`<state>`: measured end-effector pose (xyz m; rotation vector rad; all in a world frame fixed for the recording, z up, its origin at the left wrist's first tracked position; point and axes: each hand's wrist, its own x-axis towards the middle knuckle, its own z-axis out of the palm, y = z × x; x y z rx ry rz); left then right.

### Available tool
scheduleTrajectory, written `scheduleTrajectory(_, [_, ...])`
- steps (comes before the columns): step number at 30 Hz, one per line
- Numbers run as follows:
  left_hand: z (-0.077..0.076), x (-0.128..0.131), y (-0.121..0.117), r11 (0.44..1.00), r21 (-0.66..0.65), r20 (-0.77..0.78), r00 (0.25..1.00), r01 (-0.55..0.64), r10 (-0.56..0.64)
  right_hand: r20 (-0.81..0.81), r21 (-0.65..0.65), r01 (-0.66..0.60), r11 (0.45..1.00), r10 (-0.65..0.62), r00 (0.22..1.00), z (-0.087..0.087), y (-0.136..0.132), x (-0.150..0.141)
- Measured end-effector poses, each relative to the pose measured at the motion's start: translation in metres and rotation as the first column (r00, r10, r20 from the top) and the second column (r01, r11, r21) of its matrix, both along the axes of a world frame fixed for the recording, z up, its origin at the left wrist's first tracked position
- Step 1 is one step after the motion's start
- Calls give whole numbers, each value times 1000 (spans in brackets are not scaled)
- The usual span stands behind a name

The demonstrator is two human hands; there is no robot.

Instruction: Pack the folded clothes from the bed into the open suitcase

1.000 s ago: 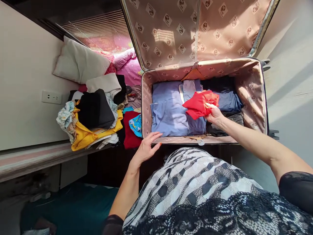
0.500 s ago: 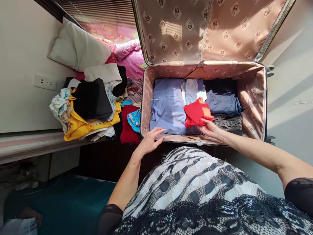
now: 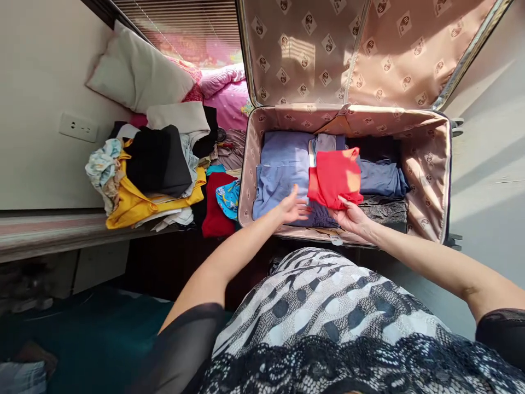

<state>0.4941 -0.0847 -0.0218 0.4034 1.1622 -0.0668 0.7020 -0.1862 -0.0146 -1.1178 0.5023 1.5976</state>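
Note:
A small red folded garment (image 3: 333,178) is gripped at its lower right edge by my right hand (image 3: 351,215), thumb on top. It hangs over the middle of the open suitcase (image 3: 249,180). My left hand (image 3: 293,208), fingers spread and holding nothing, hovers just left of the red garment, over the folded light-blue garment (image 3: 283,172). Behind the red cloth lies a pale grey-blue folded piece (image 3: 326,142), partly covered. On the right side of the case are a rolled dark-blue garment (image 3: 381,178) and a dark grey patterned one (image 3: 379,210).
Left of the suitcase is a heaped pile of clothes with a black garment (image 3: 151,158) and a yellow one (image 3: 133,210). A white pillow (image 3: 139,71) leans by the wall. The suitcase lid (image 3: 320,60) stands raised at the back.
My left hand has moved right, from the case's front left edge to beside the red garment, and its fingers have spread. The red garment now lies more spread out in my right hand.

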Motion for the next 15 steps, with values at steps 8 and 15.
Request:
scheduleTrajectory(8, [-50,101,2,975,-100,-95,977,-199,190,-4,-181,-95,979,96,995,-36,-23,1])
scheduleTrajectory(15, [-69,91,-8,960,197,-179,970,199,-165,16,-141,-417,898,423,906,-36,-48,28])
